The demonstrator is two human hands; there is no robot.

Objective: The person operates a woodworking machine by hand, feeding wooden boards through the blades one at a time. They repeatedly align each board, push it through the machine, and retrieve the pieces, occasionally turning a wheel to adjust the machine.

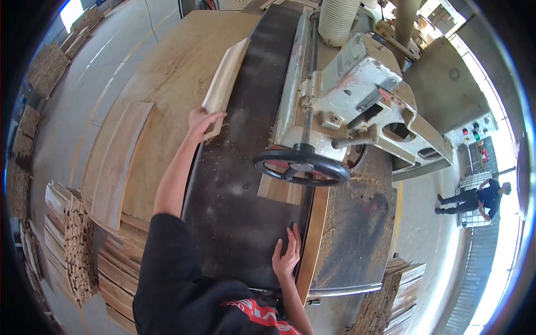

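Note:
My left hand is closed round the near end of a pale wooden board, thumb across its top. That board lies slantwise along the left edge of the black machine table. Fingers stretched forward, my right hand is open beside the wooden guide strip and holds nothing. Ahead of its fingertips, another wooden board pokes out from under the machine, below the black handwheel. The rest of that board is hidden.
A plywood side table with sawdust adjoins on the left, bearing a wide plank. Stacked boards stand at lower left, more stacked boards at lower right. A person stands far off to the right.

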